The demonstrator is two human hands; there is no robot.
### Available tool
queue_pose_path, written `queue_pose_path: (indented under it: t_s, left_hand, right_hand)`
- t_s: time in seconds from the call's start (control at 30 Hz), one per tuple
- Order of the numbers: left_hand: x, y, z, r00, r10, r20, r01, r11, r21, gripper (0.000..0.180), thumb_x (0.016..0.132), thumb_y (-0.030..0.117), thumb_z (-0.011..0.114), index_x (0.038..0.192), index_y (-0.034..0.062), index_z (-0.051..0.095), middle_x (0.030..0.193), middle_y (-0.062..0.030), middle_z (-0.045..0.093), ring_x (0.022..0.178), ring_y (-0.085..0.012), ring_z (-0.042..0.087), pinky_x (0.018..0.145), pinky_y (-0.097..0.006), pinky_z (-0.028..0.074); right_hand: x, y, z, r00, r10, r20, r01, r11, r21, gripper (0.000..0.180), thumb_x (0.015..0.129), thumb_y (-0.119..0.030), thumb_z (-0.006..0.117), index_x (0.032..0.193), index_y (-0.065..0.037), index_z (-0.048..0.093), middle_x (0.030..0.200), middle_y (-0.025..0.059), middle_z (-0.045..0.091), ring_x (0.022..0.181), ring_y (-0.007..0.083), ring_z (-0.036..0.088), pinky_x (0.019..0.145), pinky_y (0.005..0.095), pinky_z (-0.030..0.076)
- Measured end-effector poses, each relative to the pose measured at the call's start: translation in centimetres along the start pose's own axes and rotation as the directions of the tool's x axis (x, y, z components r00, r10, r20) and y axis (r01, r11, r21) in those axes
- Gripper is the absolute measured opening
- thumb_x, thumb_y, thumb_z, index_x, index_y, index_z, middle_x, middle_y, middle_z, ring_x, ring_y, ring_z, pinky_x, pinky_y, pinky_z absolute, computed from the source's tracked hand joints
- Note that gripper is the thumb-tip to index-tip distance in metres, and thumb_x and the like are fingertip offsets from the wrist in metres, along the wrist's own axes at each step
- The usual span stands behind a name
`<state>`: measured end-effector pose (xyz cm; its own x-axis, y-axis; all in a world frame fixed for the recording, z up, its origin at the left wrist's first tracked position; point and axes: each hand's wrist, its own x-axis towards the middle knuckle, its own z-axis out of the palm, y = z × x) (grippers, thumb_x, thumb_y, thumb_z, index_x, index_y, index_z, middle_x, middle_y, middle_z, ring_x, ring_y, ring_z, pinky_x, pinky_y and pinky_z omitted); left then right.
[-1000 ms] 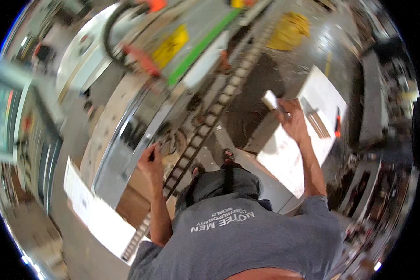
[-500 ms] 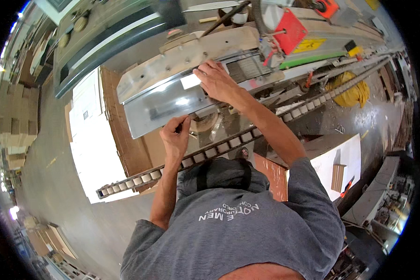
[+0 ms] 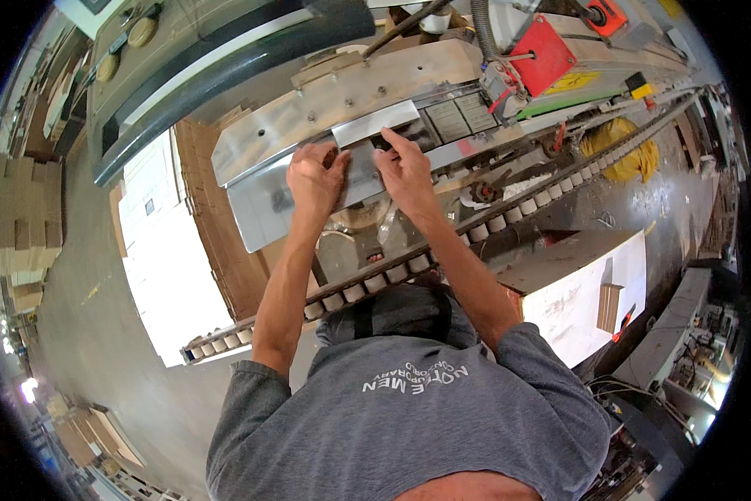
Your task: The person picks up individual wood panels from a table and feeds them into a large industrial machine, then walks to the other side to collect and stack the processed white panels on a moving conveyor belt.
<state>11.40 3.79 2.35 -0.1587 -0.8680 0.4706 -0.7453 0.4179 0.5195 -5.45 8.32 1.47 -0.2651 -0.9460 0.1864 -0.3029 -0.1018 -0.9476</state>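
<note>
A shiny metal plate [image 3: 262, 213] lies on the machine bed in front of me. My left hand [image 3: 317, 177] is over it, fingers curled together in a pinch; what they hold, if anything, is hidden. Just right of it, my right hand [image 3: 406, 174] has its index finger stretched out and its thumb apart. That index fingertip meets the lower edge of a pale rectangular piece [image 3: 377, 123], whose material I cannot make out. Behind both hands runs a long worn metal bar [image 3: 342, 93] with bolts.
A roller track [image 3: 375, 282] crosses between my body and the machine. Flattened cardboard [image 3: 171, 242] is stacked at left. At right are a white-sided box [image 3: 588, 292], a yellow bag [image 3: 617, 150] and a red square panel [image 3: 538, 56]. A dark padded rail [image 3: 225, 83] stands behind.
My left hand has moved up onto the plate. My right hand has drawn back toward me, and the pale piece now shows farther right and more fully.
</note>
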Motion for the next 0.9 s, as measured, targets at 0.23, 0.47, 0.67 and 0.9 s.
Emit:
queue_pose_path:
  t_s: [0.23, 0.47, 0.67, 0.9]
  left_hand:
    - [0.8, -0.2, 2.4, 0.995, 0.036, -0.089, -0.039, 0.998, -0.039, 0.016, 0.075, 0.015, 0.080, 0.080, 0.0020, 0.072, 0.079, -0.0159, 0.068, 0.072, -0.0340, 0.066, 0.066, -0.041, 0.052]
    - [2.1, 2.0, 5.5, 0.990, 0.109, -0.093, -0.117, 0.990, -0.082, 0.015, 0.076, 0.014, 0.079, 0.080, 0.0027, 0.071, 0.075, -0.0145, 0.066, 0.071, -0.0339, 0.064, 0.066, -0.041, 0.051]
    - [3.8, 5.6, 8.5, 0.995, 0.098, -0.006, -0.098, 0.991, -0.093, 0.013, 0.078, 0.017, 0.075, 0.077, 0.0053, 0.069, 0.076, -0.0123, 0.064, 0.076, -0.0343, 0.062, 0.068, -0.045, 0.049]
    - [5.5, 8.9, 12.6, 0.982, 0.188, -0.026, -0.189, 0.979, -0.080, 0.014, 0.077, 0.013, 0.077, 0.077, 0.0024, 0.069, 0.075, -0.0142, 0.066, 0.071, -0.0352, 0.064, 0.065, -0.043, 0.050]
  right_hand:
    - [0.6, 1.7, 0.4, 0.981, -0.174, -0.086, 0.161, 0.977, -0.137, 0.045, 0.088, -0.017, 0.071, 0.128, 0.001, 0.060, 0.090, 0.0112, 0.059, 0.071, 0.0155, 0.053, 0.061, 0.0275, 0.047]
    - [2.4, 2.6, -2.6, 0.973, -0.209, -0.093, 0.178, 0.947, -0.268, 0.047, 0.089, -0.022, 0.068, 0.128, 0.002, 0.058, 0.097, 0.0170, 0.062, 0.087, 0.0280, 0.054, 0.076, 0.0381, 0.048]
    - [4.4, 4.7, -5.8, 0.969, -0.200, -0.142, 0.139, 0.925, -0.355, 0.048, 0.088, -0.022, 0.068, 0.127, 0.003, 0.058, 0.107, 0.0196, 0.065, 0.095, 0.0319, 0.056, 0.083, 0.0409, 0.049]
    - [6.0, 5.9, -9.7, 0.971, -0.191, -0.141, 0.114, 0.896, -0.430, 0.047, 0.087, -0.018, 0.065, 0.128, 0.004, 0.056, 0.128, 0.0232, 0.059, 0.112, 0.0405, 0.054, 0.099, 0.0457, 0.043]
